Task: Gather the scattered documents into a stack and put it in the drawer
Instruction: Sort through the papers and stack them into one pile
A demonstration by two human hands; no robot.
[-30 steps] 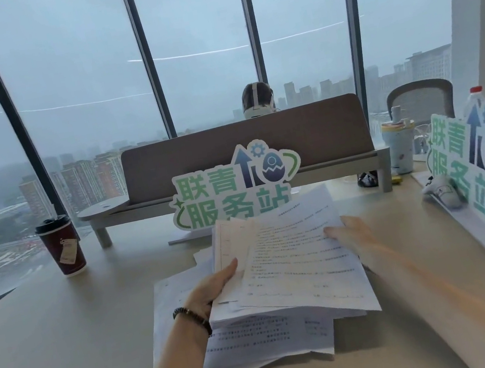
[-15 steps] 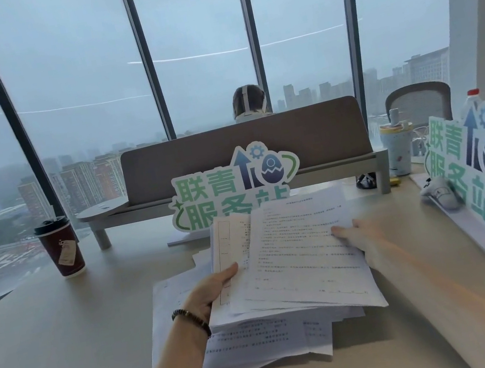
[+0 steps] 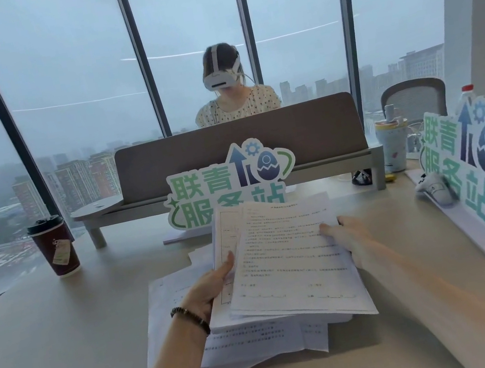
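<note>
Head view shows the wide beige desk point(image 3: 53, 347) under my arms, and I place everything relative to the bundle of documents point(image 3: 285, 267) in the middle. Behind the bundle stands a long grey divider shelf point(image 3: 241, 148), and behind that sits a person point(image 3: 231, 88) with a white headset. Just behind the bundle is a green and blue sign point(image 3: 228, 183); a second same sign point(image 3: 469, 156) stands to the right of it. Under the bundle and to its left, more loose sheets point(image 3: 177, 318) lie flat on the desk, some overlapping. Far left of the bundle is a dark red coffee cup point(image 3: 54, 246) with a black lid. My left hand point(image 3: 211, 290) holds the left edge of the bundle, thumb on top, fingers hidden below. My right hand point(image 3: 348, 239) holds the right edge, thumb also on the top page. The bundle is lifted and tilted toward me.
</note>
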